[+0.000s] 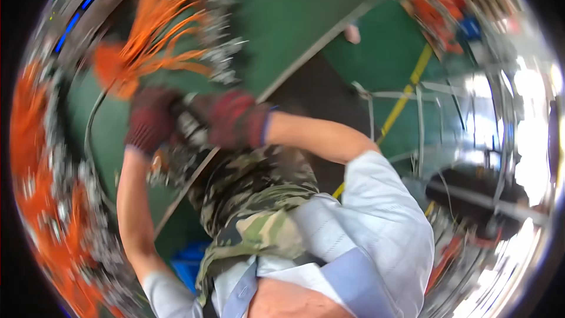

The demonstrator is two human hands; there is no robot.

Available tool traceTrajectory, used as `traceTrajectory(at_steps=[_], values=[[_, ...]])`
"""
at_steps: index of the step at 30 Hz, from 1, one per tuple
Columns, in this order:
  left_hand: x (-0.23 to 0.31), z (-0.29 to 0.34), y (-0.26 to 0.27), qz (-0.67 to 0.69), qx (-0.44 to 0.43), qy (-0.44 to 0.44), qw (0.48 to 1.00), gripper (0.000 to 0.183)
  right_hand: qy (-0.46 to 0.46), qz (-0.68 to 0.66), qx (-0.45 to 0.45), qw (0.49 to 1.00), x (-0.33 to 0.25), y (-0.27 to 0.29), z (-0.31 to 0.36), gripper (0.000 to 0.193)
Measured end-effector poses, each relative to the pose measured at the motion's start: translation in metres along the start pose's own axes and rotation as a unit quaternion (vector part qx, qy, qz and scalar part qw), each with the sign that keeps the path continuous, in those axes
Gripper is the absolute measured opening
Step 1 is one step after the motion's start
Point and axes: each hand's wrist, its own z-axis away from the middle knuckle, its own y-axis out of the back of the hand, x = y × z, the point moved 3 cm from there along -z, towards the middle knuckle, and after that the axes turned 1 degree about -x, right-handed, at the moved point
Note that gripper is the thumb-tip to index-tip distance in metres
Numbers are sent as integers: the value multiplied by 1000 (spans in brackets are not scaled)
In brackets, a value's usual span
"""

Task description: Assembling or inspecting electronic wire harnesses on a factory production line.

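Both my hands wear dark red and black knit gloves and meet above the green bench, smeared by motion. My left hand (152,119) is closed beside a bundle of orange cables (156,29) whose ends carry silvery connectors. My right hand (235,119) is closed too, close to the left one. Between the gloves shows a blurred silvery metal piece (191,128). Its kind cannot be made out, and the gloves hide much of it. An orange sheet-like part (112,70) of the bundle lies just beyond my left hand.
More orange cables (29,159) with silvery ends are heaped along the left edge. The green bench top (276,17) has a pale edge near my body. A blue bin (189,262) stands low beside me. To the right are a yellow floor line (406,97) and a dark seat-like object (471,197).
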Motion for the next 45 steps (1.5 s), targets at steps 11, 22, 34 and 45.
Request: traceTrajectory(at_steps=[11, 22, 34, 45], values=[[-19, 3, -11, 231, 118, 48, 965, 20, 52, -295, 63, 952, 76, -68, -23, 36], [-27, 2, -16, 325, 60, 90, 940, 33, -152, -306, 162, 926, 44, -9, -8, 26], [-5, -31, 4, 89, -95, -30, 991, 23, 185, 30, 243, 952, 51, 9, 7, 5], [16, -81, 36, 113, 191, 43, 974, 43, -26, -2, 344, 939, 157, 99, -68, 62]])
